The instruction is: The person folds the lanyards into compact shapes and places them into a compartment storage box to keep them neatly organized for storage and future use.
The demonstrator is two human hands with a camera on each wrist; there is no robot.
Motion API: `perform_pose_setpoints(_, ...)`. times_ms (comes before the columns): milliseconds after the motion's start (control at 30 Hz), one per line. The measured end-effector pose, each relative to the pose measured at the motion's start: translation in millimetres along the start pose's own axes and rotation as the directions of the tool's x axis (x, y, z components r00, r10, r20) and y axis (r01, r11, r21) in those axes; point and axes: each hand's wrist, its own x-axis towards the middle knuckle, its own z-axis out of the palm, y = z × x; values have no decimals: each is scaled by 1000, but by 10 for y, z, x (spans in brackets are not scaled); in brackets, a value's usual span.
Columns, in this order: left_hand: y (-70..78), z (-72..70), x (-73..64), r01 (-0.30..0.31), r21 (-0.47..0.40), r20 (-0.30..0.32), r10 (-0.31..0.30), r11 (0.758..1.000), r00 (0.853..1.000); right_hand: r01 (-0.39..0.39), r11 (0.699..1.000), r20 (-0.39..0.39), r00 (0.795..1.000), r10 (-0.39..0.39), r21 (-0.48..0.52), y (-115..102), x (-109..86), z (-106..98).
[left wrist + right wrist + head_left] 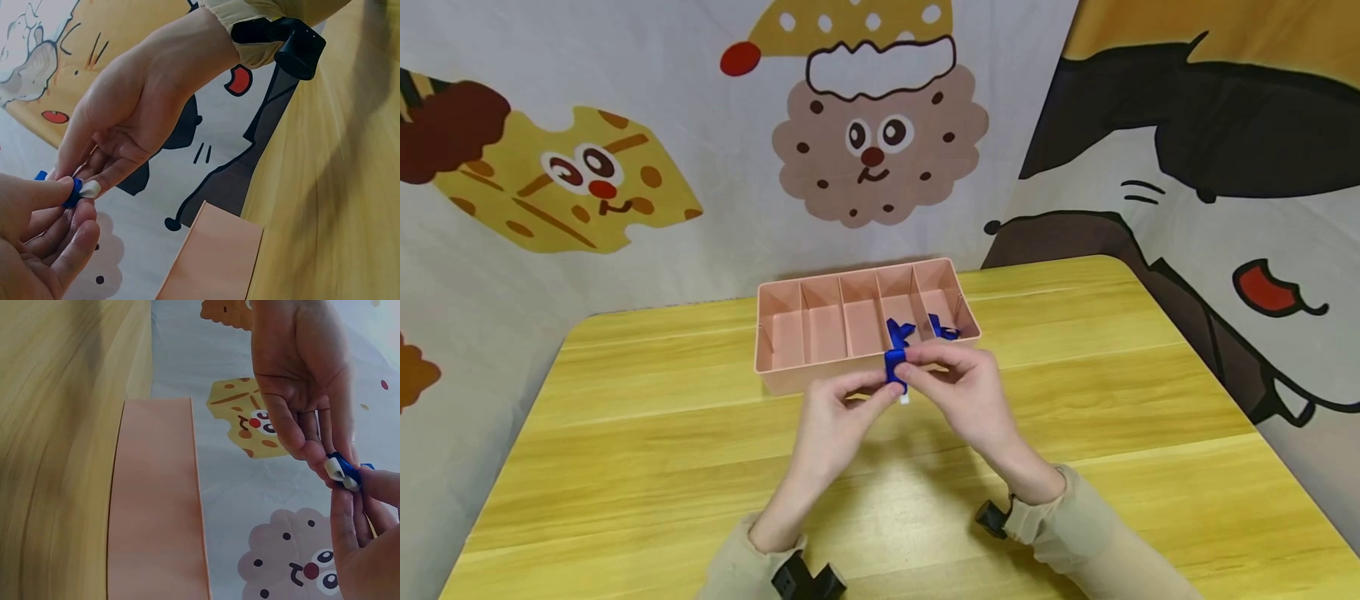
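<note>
Between the fingertips of both hands is a strip of blue ribbon [892, 363], held up in front of the box. A white piece [904, 398] pokes out at its lower end; the right wrist view shows this white part [336, 470] as a folded loop beside the blue. My left hand [833, 417] pinches the ribbon from the left with thumb and fingers. From the other side my right hand [972, 398] pinches it between thumb and index finger. The left wrist view shows the blue ribbon [74, 193] partly hidden by the fingers.
Behind the hands stands a pink divided box [820, 372] with several compartments in a row. Blue ribbon [898, 332] shows above one right-hand compartment, and a blue bow-like piece [946, 331] lies in the rightmost. A cartoon-printed cloth [715, 267] hangs behind the wooden table [647, 467].
</note>
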Motion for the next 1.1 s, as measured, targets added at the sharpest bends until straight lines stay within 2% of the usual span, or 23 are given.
perform_pose_setpoints(267, -73, 97, -5, -55, 39, -61, 57, 998, 996, 28, 998, -50, 998, -30, -48, 51, 16, 11)
perform_pose_setpoints(467, -87, 134, -22, -75, 54, -111, 81, 996, 990, -13, 999, -50, 999, 11, -39, 58, 39, 16)
perform_pose_setpoints(567, -89, 114, -26, -67, 50, -97, 71, 997, 993, -26, 999, -46, 999, 25, -38, 58, 45, 25)
perform_pose_setpoints(700, -112, 41, -27, -31, 70, -39, 34, 997, 999, -28, 998, -42, 999, 26, -55, 54, 52, 28)
perform_pose_setpoints(767, -135, -39, -28, -36, 88, -42, 40, 996, 998, -30, 997, -42, 999, 27, -69, 51, 61, 33)
perform_pose_setpoints(800, -153, -92, -23, -52, 98, -63, 59, 994, 996, -30, 996, -41, 999, 27, -80, 45, 68, 38)
perform_pose_setpoints(867, -196, -230, -13, -80, 120, -142, 97, 990, 985, -31, 995, -35, 999, 28, -100, 27, 97, 48)
perform_pose_setpoints(900, -221, -310, -4, -92, 132, -194, 117, 987, 974, -30, 994, -31, 999, 26, -109, 19, 117, 52)
perform_pose_setpoints(967, -290, -473, 31, -97, 137, -308, 136, 986, 942, -21, 992, -22, 1000, 19, -127, -1, 165, 54)
perform_pose_setpoints(1033, -382, -631, 70, -67, 121, -400, 110, 990, 910, -20, 991, -23, 1000, 17, -136, -26, 218, 46)
perform_pose_setpoints(1100, -482, -764, 104, -20, 89, -457, 59, 996, 888, -23, 988, -27, 999, 19, -154, -51, 269, 32)
